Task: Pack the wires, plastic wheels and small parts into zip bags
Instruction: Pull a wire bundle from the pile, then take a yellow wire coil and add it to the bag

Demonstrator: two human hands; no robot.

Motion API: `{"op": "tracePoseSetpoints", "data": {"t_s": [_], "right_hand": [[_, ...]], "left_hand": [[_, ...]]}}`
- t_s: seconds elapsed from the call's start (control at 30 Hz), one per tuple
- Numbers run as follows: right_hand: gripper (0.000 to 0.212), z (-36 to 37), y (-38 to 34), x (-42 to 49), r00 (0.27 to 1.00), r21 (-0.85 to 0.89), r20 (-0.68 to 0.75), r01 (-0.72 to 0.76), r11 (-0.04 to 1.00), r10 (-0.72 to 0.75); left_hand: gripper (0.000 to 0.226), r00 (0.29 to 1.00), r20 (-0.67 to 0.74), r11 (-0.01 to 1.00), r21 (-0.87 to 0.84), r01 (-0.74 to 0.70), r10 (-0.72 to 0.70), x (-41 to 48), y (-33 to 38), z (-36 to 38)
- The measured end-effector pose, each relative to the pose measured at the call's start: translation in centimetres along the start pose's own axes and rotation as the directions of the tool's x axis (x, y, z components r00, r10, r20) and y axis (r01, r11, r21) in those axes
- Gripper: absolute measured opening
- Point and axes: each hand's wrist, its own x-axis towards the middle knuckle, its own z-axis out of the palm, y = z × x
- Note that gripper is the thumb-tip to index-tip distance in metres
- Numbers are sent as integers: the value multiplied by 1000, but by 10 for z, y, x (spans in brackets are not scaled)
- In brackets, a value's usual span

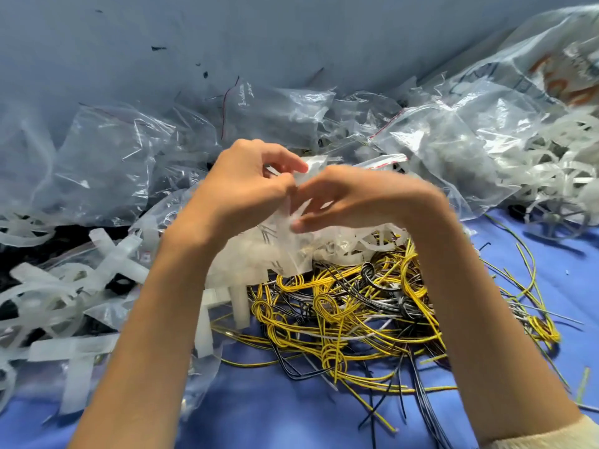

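Both hands meet at the centre over a small clear zip bag [293, 218] that hangs between them. My left hand [246, 186] pinches the bag's top edge with thumb and fingers. My right hand [353, 202] is blurred and grips the same bag from the right. Below the hands lies a tangled heap of yellow, black and white wires [350, 312] on the blue cloth [275, 400]. White plastic wheels [557, 215] lie at the right, and white plastic cross-shaped parts [107, 264] at the left.
A bank of filled clear zip bags [129, 150] runs along the back against the blue wall. A large clear sack [534, 76] sits at the back right. Loose wires [531, 273] stray to the right on the cloth.
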Motion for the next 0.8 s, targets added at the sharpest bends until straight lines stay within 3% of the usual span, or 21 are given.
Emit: {"op": "tracePoseSetpoints", "data": {"t_s": [0.17,0.23,0.33,0.4,0.57,0.7,0.8], "right_hand": [[18,-34,13,-43,969,-123,-52,-248,961,243],[17,-40,20,-53,951,-109,-77,-307,945,300],[16,-45,26,-59,923,-46,-133,-370,928,361],[11,-46,25,-60,922,-59,-129,-375,925,366],[19,-42,18,-58,922,17,-138,-364,931,363],[23,-42,14,-58,938,-2,-127,-325,946,322],[34,-42,12,-58,946,-20,-107,-310,951,306]], "left_hand": [[34,999,-28,958,286,-26,36,-1,2,15],[39,986,-45,923,361,-132,158,-6,12,28],[23,951,-17,872,404,-276,309,-16,30,52],[16,952,49,859,419,-294,302,-23,38,70],[39,963,218,764,591,-260,159,-33,38,109],[28,952,205,728,614,-305,227,-41,32,131],[16,953,130,783,545,-300,274,-40,31,131]]}}
